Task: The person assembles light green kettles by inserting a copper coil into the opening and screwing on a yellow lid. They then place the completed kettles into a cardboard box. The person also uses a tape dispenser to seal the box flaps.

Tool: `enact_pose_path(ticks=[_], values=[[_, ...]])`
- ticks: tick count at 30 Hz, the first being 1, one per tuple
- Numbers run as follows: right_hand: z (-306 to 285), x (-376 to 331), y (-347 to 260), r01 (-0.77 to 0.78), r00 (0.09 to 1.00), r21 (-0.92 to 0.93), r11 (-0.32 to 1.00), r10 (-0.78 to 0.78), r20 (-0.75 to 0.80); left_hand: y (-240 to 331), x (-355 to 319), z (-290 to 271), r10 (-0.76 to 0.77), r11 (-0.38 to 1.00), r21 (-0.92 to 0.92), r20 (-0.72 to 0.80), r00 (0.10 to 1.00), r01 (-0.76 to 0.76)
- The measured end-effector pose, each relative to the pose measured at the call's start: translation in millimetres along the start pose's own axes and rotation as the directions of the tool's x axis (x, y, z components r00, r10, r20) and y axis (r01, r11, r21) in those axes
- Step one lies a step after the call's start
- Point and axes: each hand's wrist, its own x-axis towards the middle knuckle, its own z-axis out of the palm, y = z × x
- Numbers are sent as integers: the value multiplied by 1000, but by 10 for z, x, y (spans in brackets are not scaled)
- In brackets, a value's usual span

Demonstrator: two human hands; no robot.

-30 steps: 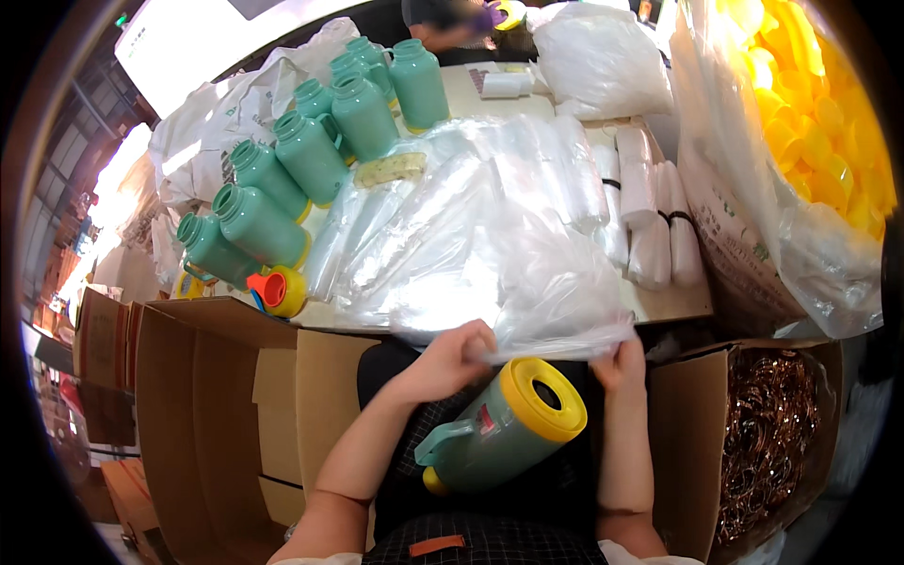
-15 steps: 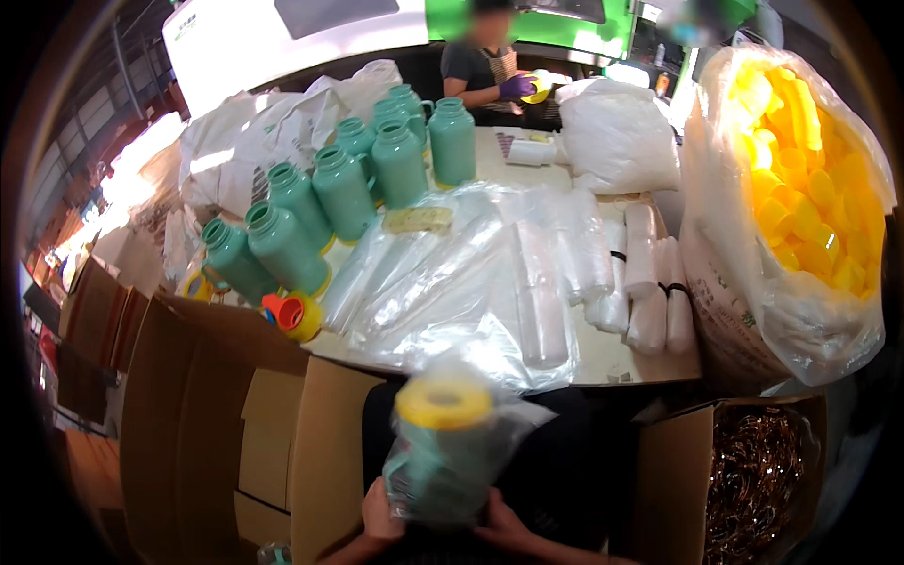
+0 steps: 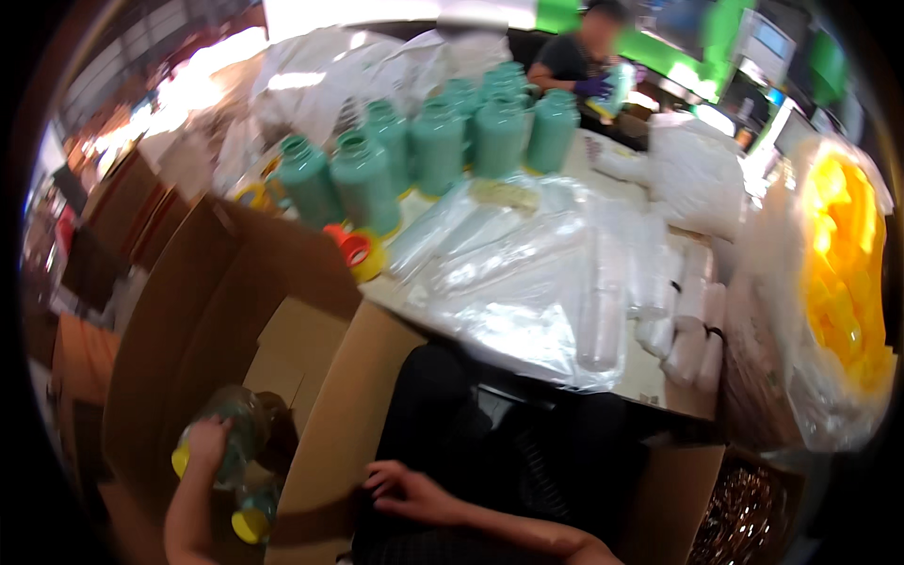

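My left hand [image 3: 209, 441] reaches down inside the open cardboard box [image 3: 315, 452] at my left. Its fingers are closed around a green bottle in a clear plastic bag [image 3: 247, 428], tilted on its side, with its yellow end toward the left. A second bottle with a yellow end [image 3: 252, 524] lies lower in the same box, partly hidden. My right hand [image 3: 405, 492] hovers over my lap beside the box's near wall. Nothing is in it, and its fingers are apart and slightly bent.
Several green bottles [image 3: 438, 146] stand at the table's left, by red and yellow rings [image 3: 358, 250]. Clear plastic bags [image 3: 508, 311] cover the table's middle. A sack of yellow parts [image 3: 847, 273] and a box of brownish shiny pieces [image 3: 744, 508] are at right. Opposite works a person [image 3: 574, 56].
The bagged bottle has gone from both hands over my lap into the left box, carried by my left hand. My right hand has let go. The view has swung left.
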Motion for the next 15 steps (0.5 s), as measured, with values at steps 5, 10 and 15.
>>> enact_pose_path(ticks=[5, 10, 15], values=[[-285, -366, -198, -331, 899, 6, 944, 317, -301, -122, -168, 1596, 32, 986, 87, 748, 663, -144], [-487, -569, -79, -351, 817, 186, 918, 397, -419, 304, -103, 1126, 223, 966, -61, 692, 687, -252], [-763, -583, -250, -378, 738, 177, 908, 412, -534, 679, 1096, -901, -165, 934, -353, -583, 795, -65]])
